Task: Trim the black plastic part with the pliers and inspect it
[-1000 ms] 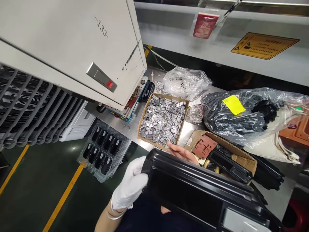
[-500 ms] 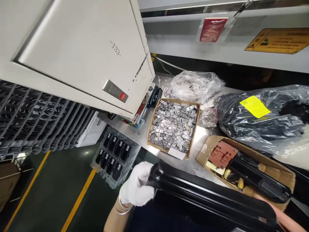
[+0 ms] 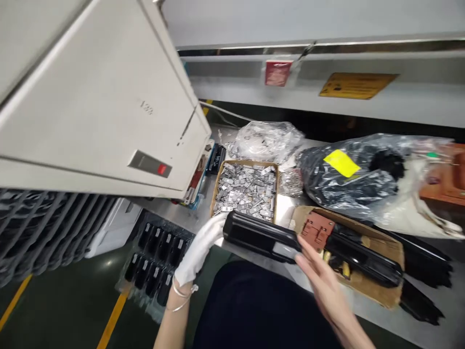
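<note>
Long glossy black plastic housing (image 3: 259,236) lay nearly level above the near edge of the steel bench (image 3: 189,220), at about 6 o'clock from the cardboard box of small silver metal parts (image 3: 246,190). Half a second earlier it had filled the bottom of the view, close to the camera; now it sat farther out and looked much slimmer, and its right end reached the open cardboard box holding a red-brown plastic piece (image 3: 378,271). The bare hand, earlier only a sliver at the lower right corner, had come fully into sight.

The left hand (image 3: 199,249), in a white cloth glove with thin bracelets at the wrist, reached up from 7 o'clock, forearm slanting toward 1 o'clock. Its fingers were closed around the housing's left end, holding it.

The right hand (image 3: 321,281), bare, came in from 5 o'clock with the palm turned up and fingers stretched toward 11 o'clock. Its fingertips touched the housing's right end beside a grey patch, fingers loosely spread rather than wrapped; whether it truly gripped could not be told.

At 3 o'clock lay a clear plastic bag of black parts with a yellow label (image 3: 363,179).
</note>
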